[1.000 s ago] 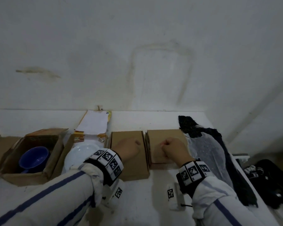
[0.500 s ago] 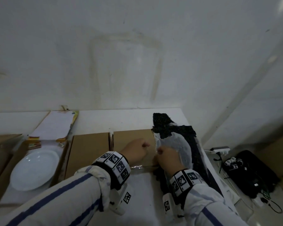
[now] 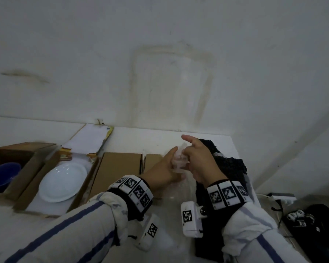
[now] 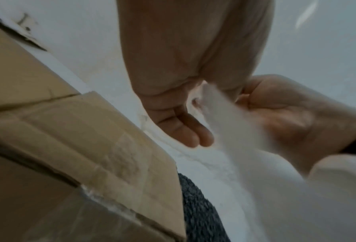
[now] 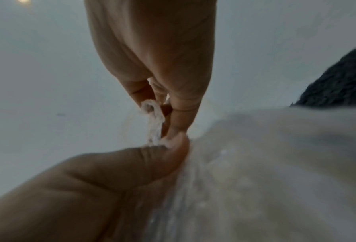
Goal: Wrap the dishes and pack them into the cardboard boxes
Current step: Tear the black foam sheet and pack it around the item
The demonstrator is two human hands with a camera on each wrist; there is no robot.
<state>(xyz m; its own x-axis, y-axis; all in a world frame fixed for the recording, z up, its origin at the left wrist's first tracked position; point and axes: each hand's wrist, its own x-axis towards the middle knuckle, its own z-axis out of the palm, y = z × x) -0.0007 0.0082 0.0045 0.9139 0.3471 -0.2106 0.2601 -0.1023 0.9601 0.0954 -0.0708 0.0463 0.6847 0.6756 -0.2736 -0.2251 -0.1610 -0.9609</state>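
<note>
A clear plastic wrap sheet [image 3: 186,186] hangs above the table's right part, its top corner bunched between both hands. My left hand [image 3: 174,160] pinches that corner from the left, index finger pointing up. Facing it, my right hand [image 3: 186,154] pinches the same corner, thumb raised. The right wrist view shows the crumpled edge of the wrap sheet [image 5: 154,121] squeezed between fingertips. In the left wrist view the wrap sheet [image 4: 231,131] trails down from my left hand [image 4: 202,101]. A white plate [image 3: 62,182] lies in an open cardboard box [image 3: 34,185]. A blue bowl [image 3: 2,175] sits in another box [image 3: 17,149].
Two closed cardboard boxes [image 3: 120,166] [image 3: 152,160] lie side by side under and left of my hands. A black cloth [image 3: 230,166] covers the table's right end. A paper pad [image 3: 89,138] leans by the wall. A power strip [image 3: 281,196] and a black bag [image 3: 315,224] lie beyond the table's right edge.
Both hands left the closed boxes, took the wrap sheet's corner at the black cloth and raised it. The view swung right, then partly back left.
</note>
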